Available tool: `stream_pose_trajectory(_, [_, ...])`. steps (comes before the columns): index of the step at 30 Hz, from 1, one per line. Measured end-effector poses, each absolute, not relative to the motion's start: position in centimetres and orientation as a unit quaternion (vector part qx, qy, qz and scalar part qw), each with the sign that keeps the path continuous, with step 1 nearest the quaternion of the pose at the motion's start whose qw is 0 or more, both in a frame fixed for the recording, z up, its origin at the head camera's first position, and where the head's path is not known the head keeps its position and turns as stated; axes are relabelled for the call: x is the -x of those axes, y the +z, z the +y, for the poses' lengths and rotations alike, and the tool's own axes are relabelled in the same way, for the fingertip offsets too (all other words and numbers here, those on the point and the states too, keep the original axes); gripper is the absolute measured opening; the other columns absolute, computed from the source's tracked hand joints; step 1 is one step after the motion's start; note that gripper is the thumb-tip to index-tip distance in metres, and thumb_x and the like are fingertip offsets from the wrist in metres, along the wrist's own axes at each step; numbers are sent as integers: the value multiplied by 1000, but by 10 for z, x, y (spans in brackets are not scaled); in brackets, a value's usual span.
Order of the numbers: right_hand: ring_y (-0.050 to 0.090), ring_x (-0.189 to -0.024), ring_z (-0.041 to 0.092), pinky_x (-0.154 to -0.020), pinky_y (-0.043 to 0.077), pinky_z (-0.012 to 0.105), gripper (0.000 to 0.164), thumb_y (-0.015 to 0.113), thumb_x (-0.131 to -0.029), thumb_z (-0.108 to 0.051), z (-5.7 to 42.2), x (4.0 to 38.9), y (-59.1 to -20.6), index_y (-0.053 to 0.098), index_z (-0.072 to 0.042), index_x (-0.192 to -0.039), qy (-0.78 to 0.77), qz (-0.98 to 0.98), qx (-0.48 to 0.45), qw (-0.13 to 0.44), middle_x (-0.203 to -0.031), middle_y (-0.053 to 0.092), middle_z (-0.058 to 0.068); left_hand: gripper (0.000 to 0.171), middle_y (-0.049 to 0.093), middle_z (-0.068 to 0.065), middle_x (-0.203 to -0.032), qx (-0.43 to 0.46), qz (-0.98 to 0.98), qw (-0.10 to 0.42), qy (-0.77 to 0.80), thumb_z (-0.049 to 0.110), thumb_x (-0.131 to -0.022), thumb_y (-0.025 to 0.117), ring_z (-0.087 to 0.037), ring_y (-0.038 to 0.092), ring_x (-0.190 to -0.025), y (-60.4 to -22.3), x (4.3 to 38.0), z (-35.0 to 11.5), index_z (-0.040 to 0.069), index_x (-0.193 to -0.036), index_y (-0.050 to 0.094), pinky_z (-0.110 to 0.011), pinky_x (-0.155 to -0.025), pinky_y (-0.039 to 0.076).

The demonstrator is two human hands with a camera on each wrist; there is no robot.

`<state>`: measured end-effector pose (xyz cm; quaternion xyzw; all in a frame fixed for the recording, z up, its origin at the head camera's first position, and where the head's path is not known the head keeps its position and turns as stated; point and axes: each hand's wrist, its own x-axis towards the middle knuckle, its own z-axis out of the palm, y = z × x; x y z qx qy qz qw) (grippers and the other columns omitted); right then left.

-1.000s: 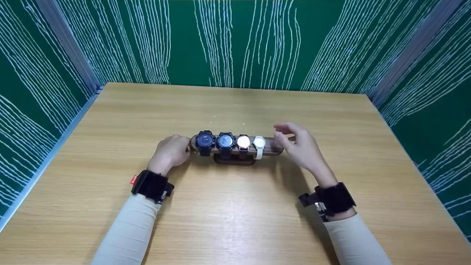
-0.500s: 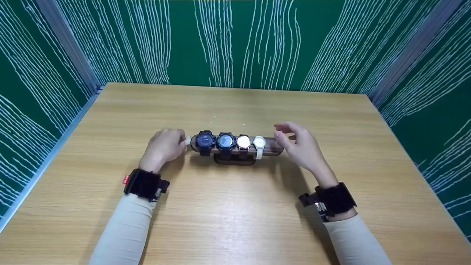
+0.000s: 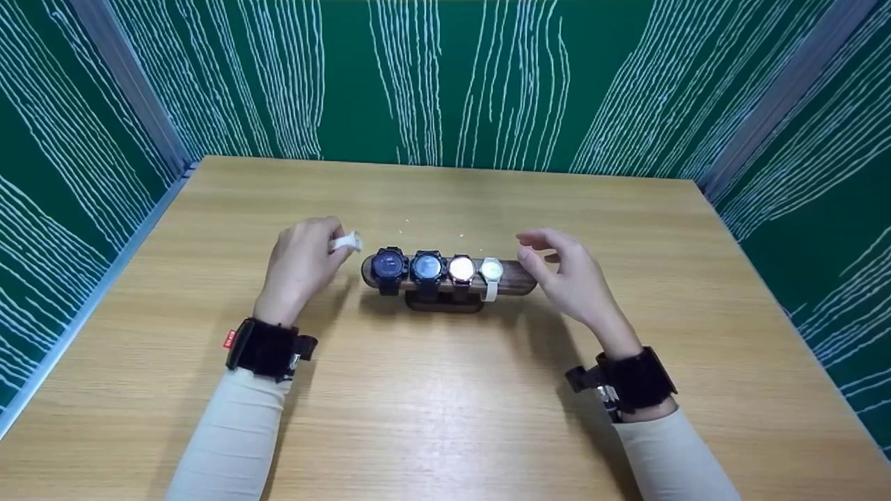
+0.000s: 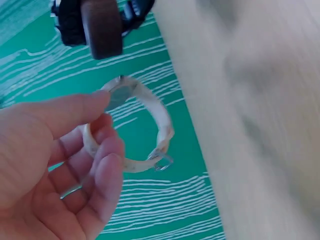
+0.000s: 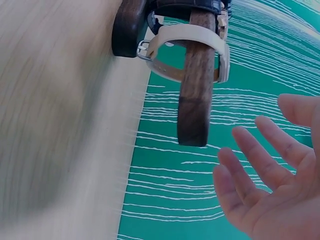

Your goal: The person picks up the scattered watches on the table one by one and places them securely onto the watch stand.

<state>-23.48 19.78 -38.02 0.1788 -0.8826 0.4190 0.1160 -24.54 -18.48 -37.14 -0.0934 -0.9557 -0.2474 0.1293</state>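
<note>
My left hand (image 3: 301,264) pinches a white-strapped watch (image 3: 347,241) between thumb and fingers, raised to the left of a dark wooden watch stand (image 3: 516,280). In the left wrist view the watch strap (image 4: 159,114) forms a buckled loop, its case partly behind my thumb. On the stand's bar sit two black watches (image 3: 388,266), a watch with a rose-gold case (image 3: 461,268) and another white watch (image 3: 491,270). My right hand (image 3: 572,275) is beside the stand's right end, holding nothing. In the right wrist view its fingers (image 5: 260,162) are spread and apart from the bar.
The stand rests on a light wooden table (image 3: 445,403). Small white specks lie behind it. Green panels (image 3: 459,83) with white wavy lines enclose the table's back and sides.
My left hand has moved from the stand's left end, up and slightly left, drawing the white watch away from the bar. My right hand has stayed nearly still.
</note>
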Motion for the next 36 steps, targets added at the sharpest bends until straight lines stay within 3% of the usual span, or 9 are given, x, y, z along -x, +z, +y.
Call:
stream_pose_trajectory(8, [65, -120, 24, -100, 53, 46, 28, 70, -104, -16, 192, 227, -372, 72, -4, -129, 420, -873, -201, 146, -128, 73, 8, 24, 75, -15, -110, 141, -929, 195, -283, 22, -101, 75, -28, 69, -89, -347, 229, -163, 3, -116, 74, -41, -80, 59])
stream_pose_trajectory(17, [68, -116, 22, -97, 56, 44, 30, 76, -99, -10, 180, 216, -362, 73, -6, -128, 412, -860, -248, 169, -123, 75, 6, 27, 76, -12, -108, 221, -899, 191, -326, 25, -103, 69, -24, 69, -83, -334, 209, -130, 4, -118, 74, -34, -79, 60])
stream_pose_trajectory(28, [71, -114, 27, -96, 59, 38, 38, 78, -98, -13, 163, 203, -362, 70, -8, -135, 419, -845, -309, 124, -123, 74, 5, 24, 73, -2, -96, 328, -857, 190, -349, 30, -104, 70, -14, 62, -77, -340, 200, -107, 8, -112, 76, -28, -69, 54])
stream_pose_trajectory(36, [70, -106, 24, -94, 61, 44, 39, 79, -98, -21, 156, 199, -365, 71, -10, -135, 443, -831, -328, 70, -120, 72, 0, 19, 74, 0, -100, 382, -830, 178, -366, 27, -105, 70, -13, 64, -87, -345, 197, -98, 10, -110, 76, -31, -78, 55])
